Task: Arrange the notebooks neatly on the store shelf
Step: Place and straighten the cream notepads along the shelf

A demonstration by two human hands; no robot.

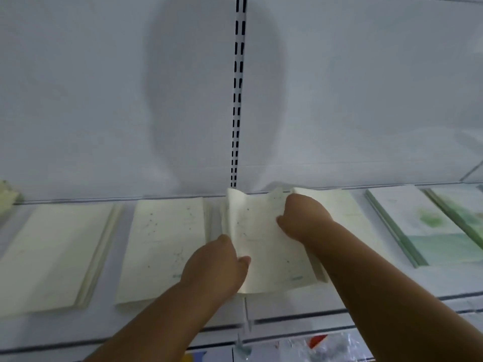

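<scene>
Both your hands are on one cream paper notebook with faint dotted line drawings (264, 246), mid-shelf. Your left hand (218, 267) grips its near left edge, thumb on the cover, fingers hidden beneath. Your right hand (303, 218) lies on its upper right part, fingers curled over the far edge; the far end of the cover is bent upward. The hands are apart, at opposite corners of the notebook.

White metal store shelf (392, 288), clear front lip, white back panel with a slotted upright strip (238, 100) just behind the held notebook.

Left end: stack of plain cream notebooks (52, 252), lying flat. Next to it, a second cream notebook with the same dotted drawings (164, 244), flat, close beside the held one.

Right: another cream notebook (342, 207) partly under your right wrist. Beyond it, a pale notebook with a green watercolour patch (423, 223), then a greener one (465, 207) at the frame edge.
</scene>
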